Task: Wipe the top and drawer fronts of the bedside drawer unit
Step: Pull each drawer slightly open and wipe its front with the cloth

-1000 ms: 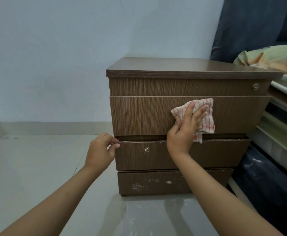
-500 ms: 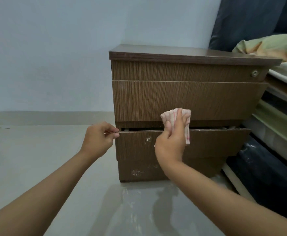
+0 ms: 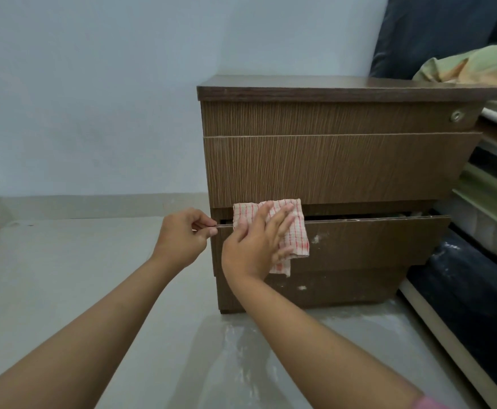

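1. The unit (image 3: 338, 160) stands on the floor (image 3: 64, 276), straight ahead of the person and slightly to the right, with its right side against the bed (image 3: 483, 202). Its top (image 3: 344, 84) is bare.

2. The middle drawer (image 3: 368, 246) is pulled a little way out, so a dark gap shows above its front. The front's long axis runs left to right across the view, and most of its length lies to the right of both hands.

3. The left hand (image 3: 182, 240) pinches the drawer's top left corner between thumb and fingers, clamped on the thin edge, apparently to steady the drawer.

4. The right hand (image 3: 259, 246) lies flat, fingers spread, pressing the cloth (image 3: 297, 231) against the left end of the same front. The cloth's upper edge laps over the drawer's top edge, and a corner hangs below the palm. The two hands are just beside each other, not touching.

5. The right hand is the nearer one to the unwiped stretch. White marks (image 3: 315, 239) sit just right of the cloth, so the likely stroke runs rightward along the front, away from the left hand.

6. The bottom drawer (image 3: 324, 287), also spotted white, lies directly below the right hand and looks not yet done.

7. The risk is that pressing pushes the drawer shut, which the left hand's pinch guards against.
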A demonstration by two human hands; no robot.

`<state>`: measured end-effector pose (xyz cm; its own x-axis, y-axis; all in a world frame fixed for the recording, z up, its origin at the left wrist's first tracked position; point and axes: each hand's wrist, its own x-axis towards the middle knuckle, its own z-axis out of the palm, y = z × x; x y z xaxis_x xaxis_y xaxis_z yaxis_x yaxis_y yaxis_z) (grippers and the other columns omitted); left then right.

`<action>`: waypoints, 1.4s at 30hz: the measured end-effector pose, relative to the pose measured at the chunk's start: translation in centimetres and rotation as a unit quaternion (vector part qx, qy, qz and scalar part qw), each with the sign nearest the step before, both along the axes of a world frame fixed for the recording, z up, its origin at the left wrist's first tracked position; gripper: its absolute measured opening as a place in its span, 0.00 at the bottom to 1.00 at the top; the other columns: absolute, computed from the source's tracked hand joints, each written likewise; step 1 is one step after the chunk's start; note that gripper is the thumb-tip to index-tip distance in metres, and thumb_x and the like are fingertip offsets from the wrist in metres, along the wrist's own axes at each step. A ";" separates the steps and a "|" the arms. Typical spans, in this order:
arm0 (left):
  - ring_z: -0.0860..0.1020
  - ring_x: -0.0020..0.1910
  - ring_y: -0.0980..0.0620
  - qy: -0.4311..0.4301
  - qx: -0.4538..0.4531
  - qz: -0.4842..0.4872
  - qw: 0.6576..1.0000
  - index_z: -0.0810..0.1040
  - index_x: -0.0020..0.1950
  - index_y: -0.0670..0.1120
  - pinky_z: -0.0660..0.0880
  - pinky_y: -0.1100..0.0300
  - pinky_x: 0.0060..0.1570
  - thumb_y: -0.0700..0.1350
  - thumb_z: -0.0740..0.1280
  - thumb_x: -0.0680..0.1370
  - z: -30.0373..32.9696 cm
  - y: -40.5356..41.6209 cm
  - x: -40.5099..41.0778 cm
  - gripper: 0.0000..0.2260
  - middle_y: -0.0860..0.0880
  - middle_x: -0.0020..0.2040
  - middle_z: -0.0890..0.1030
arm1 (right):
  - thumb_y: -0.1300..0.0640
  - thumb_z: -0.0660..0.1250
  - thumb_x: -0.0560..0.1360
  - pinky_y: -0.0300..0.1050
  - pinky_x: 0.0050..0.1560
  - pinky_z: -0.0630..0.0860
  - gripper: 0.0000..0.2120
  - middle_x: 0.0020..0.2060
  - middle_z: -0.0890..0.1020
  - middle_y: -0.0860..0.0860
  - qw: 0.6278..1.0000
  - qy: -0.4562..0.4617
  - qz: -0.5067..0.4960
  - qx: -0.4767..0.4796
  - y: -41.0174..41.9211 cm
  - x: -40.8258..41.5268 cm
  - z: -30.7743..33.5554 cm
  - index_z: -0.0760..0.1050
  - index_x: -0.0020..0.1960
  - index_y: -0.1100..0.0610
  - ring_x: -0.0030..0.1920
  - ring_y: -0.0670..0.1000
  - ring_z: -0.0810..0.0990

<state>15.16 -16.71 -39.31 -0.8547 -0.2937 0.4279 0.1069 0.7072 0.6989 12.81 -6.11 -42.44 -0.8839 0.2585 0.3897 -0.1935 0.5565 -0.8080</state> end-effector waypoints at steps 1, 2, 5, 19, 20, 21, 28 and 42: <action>0.78 0.38 0.58 -0.001 -0.001 -0.001 1.000 0.81 0.40 0.48 0.68 0.74 0.35 0.39 0.74 0.69 0.0 0.0 0.0 0.05 0.53 0.36 0.81 | 0.51 0.52 0.80 0.61 0.65 0.29 0.27 0.75 0.35 0.50 1.000 -0.002 -0.007 0.004 0.0 0.0 -0.1 0.50 0.76 0.53 0.71 0.48 0.27; 0.78 0.38 0.58 -0.001 -0.002 -0.001 1.000 0.81 0.41 0.48 0.68 0.73 0.35 0.39 0.74 0.69 -0.1 -0.1 0.0 0.05 0.53 0.36 0.81 | 0.50 0.53 0.79 0.62 0.64 0.29 0.27 0.75 0.37 0.51 1.000 -0.004 -0.012 0.005 0.0 -0.1 -0.2 0.52 0.76 0.53 0.71 0.48 0.28; 0.78 0.39 0.58 -0.001 -0.005 -0.001 1.000 0.82 0.41 0.48 0.68 0.72 0.36 0.39 0.74 0.70 -0.1 -0.1 -0.1 0.04 0.52 0.37 0.81 | 0.50 0.54 0.79 0.63 0.63 0.28 0.26 0.76 0.38 0.50 1.000 -0.005 -0.026 -0.001 0.2 -0.4 -0.1 0.56 0.75 0.54 0.71 0.46 0.27; 0.77 0.37 0.61 0.006 -0.012 0.001 1.000 0.82 0.42 0.46 0.67 0.75 0.34 0.39 0.73 0.70 -0.1 0.0 0.0 0.03 0.52 0.37 0.80 | 0.51 0.54 0.79 0.66 0.67 0.34 0.25 0.77 0.42 0.52 0.996 -0.027 -0.086 0.004 6.7 -2.8 0.5 0.59 0.74 0.57 0.75 0.49 0.36; 0.77 0.37 0.61 0.007 -0.013 0.001 1.000 0.82 0.42 0.46 0.67 0.75 0.34 0.39 0.73 0.70 -0.1 0.0 0.0 0.03 0.52 0.37 0.81 | 0.51 0.54 0.79 0.66 0.68 0.34 0.25 0.77 0.42 0.52 0.995 -0.030 -0.090 0.010 7.3 -3.0 0.6 0.59 0.74 0.58 0.75 0.50 0.36; 0.77 0.38 0.60 0.007 -0.014 0.002 1.000 0.82 0.42 0.46 0.68 0.73 0.35 0.39 0.73 0.70 -0.1 0.0 0.0 0.03 0.51 0.38 0.81 | 0.51 0.54 0.79 0.66 0.68 0.34 0.25 0.77 0.43 0.52 0.995 -0.032 -0.095 0.015 8.0 -3.3 0.6 0.59 0.74 0.58 0.75 0.50 0.36; 0.77 0.39 0.58 0.007 -0.017 0.006 1.000 0.82 0.42 0.45 0.69 0.70 0.36 0.39 0.73 0.70 0.0 0.2 0.1 0.03 0.50 0.39 0.82 | 0.50 0.53 0.79 0.67 0.68 0.35 0.25 0.77 0.44 0.54 0.989 -0.046 -0.125 0.067 13.1 -4.9 0.8 0.58 0.74 0.58 0.75 0.52 0.38; 0.78 0.39 0.56 0.018 -0.015 0.020 1.000 0.82 0.41 0.45 0.70 0.67 0.37 0.37 0.72 0.71 0.0 0.7 0.4 0.03 0.50 0.39 0.82 | 0.49 0.52 0.78 0.69 0.68 0.38 0.25 0.76 0.49 0.56 0.977 -0.061 -0.156 0.131 21.8 -7.6 0.7 0.60 0.73 0.56 0.76 0.53 0.42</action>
<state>15.53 -16.06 -39.33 -0.8268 -0.3135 0.4670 0.1031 0.7318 0.6737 5.18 15.68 -41.75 -0.8223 0.4278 0.3753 0.1070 0.7639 -0.6364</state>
